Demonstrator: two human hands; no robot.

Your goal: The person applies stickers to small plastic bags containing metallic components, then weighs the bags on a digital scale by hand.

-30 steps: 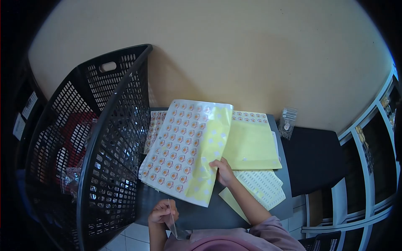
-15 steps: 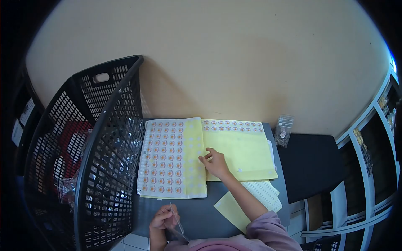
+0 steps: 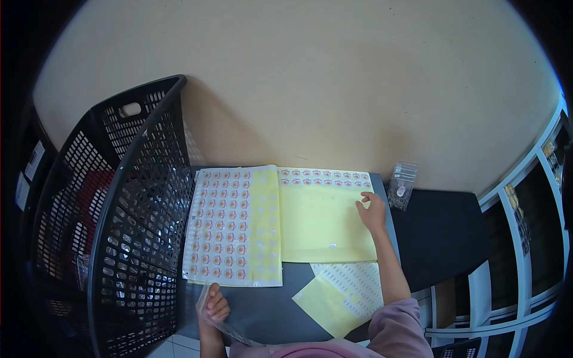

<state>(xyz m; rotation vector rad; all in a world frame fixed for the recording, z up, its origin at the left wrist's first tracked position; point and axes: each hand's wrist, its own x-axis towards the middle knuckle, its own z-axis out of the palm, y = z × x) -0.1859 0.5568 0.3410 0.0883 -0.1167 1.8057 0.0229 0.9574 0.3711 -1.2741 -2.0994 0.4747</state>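
Note:
My left hand (image 3: 215,305), at the front edge of the table, is closed on a clear plastic bag (image 3: 225,330) that hangs down toward my body. My right hand (image 3: 373,212) is over the right-hand sticker sheet (image 3: 328,224), near its right edge and just below the printed rows. Its fingers are bent, with a gap between thumb and index finger, and no object shows there. That sheet is mostly bare yellow backing with two rows of round stickers on top. Beside it lies another sticker sheet (image 3: 218,227), with many round orange-centred stickers and a bare yellow strip.
A tall black plastic basket (image 3: 134,197) holding clear packets stands at the left. Smaller sheets (image 3: 334,304) lie at the table's front. A filled zip bag (image 3: 401,188) sits at the right edge, next to a black surface (image 3: 441,238). Shelves (image 3: 525,238) stand farther right.
My right hand has moved right, from the left sheet's edge to the right sheet's upper right side. My left hand has turned slightly, still gripping the bag. The view has shifted a little.

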